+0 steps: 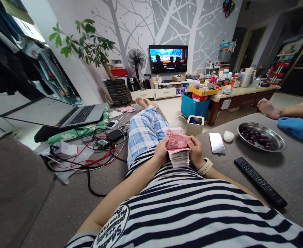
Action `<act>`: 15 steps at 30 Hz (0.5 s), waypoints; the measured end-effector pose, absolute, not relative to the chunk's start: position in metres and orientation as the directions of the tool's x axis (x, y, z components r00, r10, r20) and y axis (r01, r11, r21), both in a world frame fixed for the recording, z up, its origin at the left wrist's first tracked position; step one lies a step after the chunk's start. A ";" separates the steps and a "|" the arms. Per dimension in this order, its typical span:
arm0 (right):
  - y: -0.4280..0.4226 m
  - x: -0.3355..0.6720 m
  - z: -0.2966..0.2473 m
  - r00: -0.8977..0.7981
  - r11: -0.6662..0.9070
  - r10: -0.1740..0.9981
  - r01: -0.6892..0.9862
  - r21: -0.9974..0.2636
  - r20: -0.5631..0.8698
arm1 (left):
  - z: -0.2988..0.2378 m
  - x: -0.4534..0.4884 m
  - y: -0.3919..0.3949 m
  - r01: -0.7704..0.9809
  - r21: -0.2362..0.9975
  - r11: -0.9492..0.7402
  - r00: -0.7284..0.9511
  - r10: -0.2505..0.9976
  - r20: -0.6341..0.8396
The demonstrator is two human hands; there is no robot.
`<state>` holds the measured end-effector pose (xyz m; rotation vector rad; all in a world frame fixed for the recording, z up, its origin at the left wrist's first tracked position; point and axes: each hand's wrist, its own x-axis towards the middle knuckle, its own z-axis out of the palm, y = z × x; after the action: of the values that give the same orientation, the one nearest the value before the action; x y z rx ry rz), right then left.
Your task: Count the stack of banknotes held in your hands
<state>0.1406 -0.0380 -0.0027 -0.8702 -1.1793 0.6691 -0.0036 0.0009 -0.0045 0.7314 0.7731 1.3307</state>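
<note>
A thick stack of red banknotes (179, 158), marked 100, is held above my lap against the striped shirt (167, 193). My left hand (162, 150) is closed on the stack's left side, its thumb near the top note. On the other side my right hand (195, 148) grips the notes, thumb and fingers at the upper right edge. One note (177, 141) is lifted between both hands, with another note (174, 131) showing behind it. A pale watch (205, 167) is on the right wrist. The lower edges of the stack fan toward me.
To the right lie a phone (217, 143), a white case (228, 136), a metal bowl (261, 148) of dark fruit and a remote control (260, 181). Tangled cables (89, 160) and a laptop (63, 113) sit left. Another person's foot (269, 109) rests at far right.
</note>
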 end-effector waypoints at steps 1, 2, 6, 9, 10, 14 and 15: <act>-0.038 0.141 -0.002 0.263 0.519 0.825 -0.006 -0.855 0.500 | -0.004 -0.004 0.001 -0.550 0.830 0.097 0.072 0.995 -0.068; -0.038 0.140 -0.002 0.262 0.522 0.824 -0.007 -0.853 0.502 | -0.003 -0.004 0.000 -0.546 0.833 0.093 0.068 0.995 -0.067; -0.038 0.140 -0.002 0.258 0.527 0.820 0.006 -0.850 0.511 | -0.001 -0.004 -0.002 -0.535 0.840 0.096 0.064 0.995 -0.073; -0.038 0.141 -0.005 0.242 0.523 0.830 -0.022 -0.852 0.503 | 0.000 -0.003 -0.002 -0.553 0.825 0.117 0.082 0.993 -0.086; -0.038 0.141 -0.006 0.227 0.518 0.838 -0.046 -0.854 0.496 | 0.000 -0.003 -0.002 -0.562 0.817 0.126 0.087 0.992 -0.093; -0.036 0.141 -0.008 0.196 0.523 0.845 -0.102 -0.846 0.498 | 0.003 -0.001 -0.003 -0.584 0.797 0.154 0.105 0.988 -0.114; -0.036 0.141 -0.008 0.203 0.528 0.841 -0.102 -0.843 0.502 | 0.004 -0.001 -0.004 -0.583 0.797 0.157 0.108 0.987 -0.115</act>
<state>0.1407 -0.0358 -0.0079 -0.7748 -1.1881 0.7588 -0.0014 -0.0035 0.0042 0.6716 0.7580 1.2928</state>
